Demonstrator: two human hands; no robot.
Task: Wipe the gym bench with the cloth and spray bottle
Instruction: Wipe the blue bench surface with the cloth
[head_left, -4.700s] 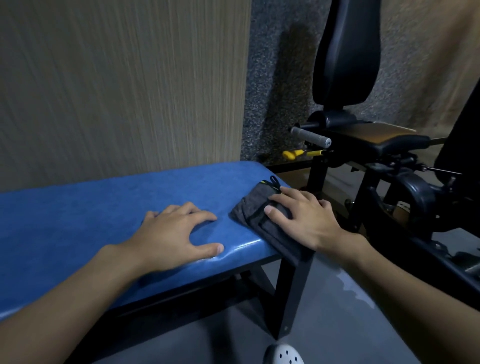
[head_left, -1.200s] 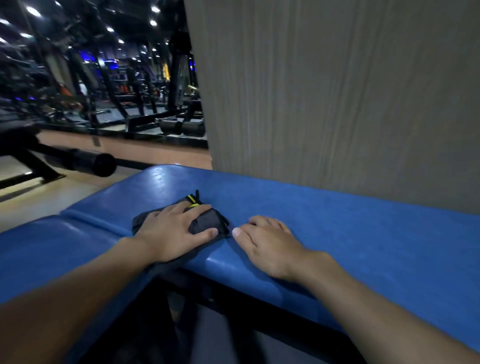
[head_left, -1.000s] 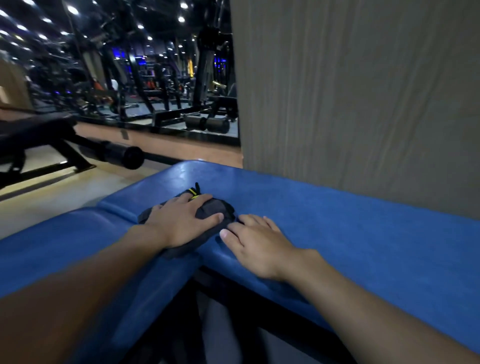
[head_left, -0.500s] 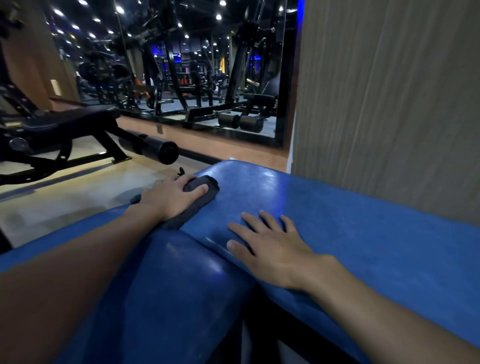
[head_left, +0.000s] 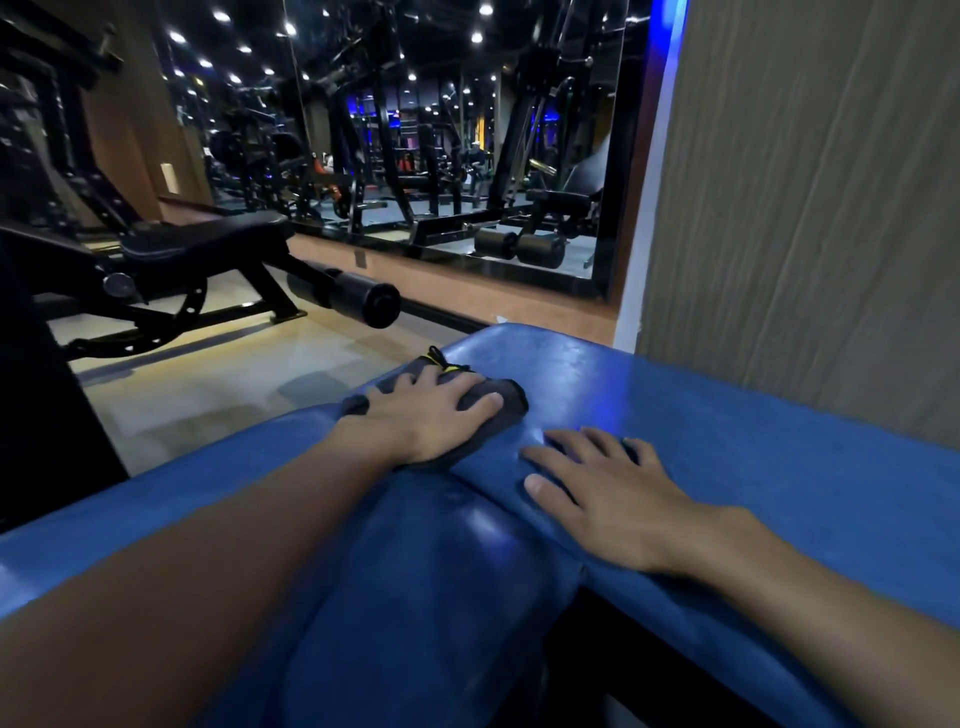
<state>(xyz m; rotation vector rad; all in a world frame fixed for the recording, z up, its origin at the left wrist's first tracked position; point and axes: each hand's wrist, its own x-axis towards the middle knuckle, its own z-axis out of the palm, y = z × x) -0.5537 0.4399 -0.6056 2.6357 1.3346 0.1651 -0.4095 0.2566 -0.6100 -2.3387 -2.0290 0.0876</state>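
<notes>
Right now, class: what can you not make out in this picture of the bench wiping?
Head view:
- Spray bottle: nowhere in frame.
- Cloth: mostly under the left hand, so its shape is hidden.
- Bench: right end cut off by the frame, underside in shadow.
- Machines in the mirror: too dark and small to identify.
</notes>
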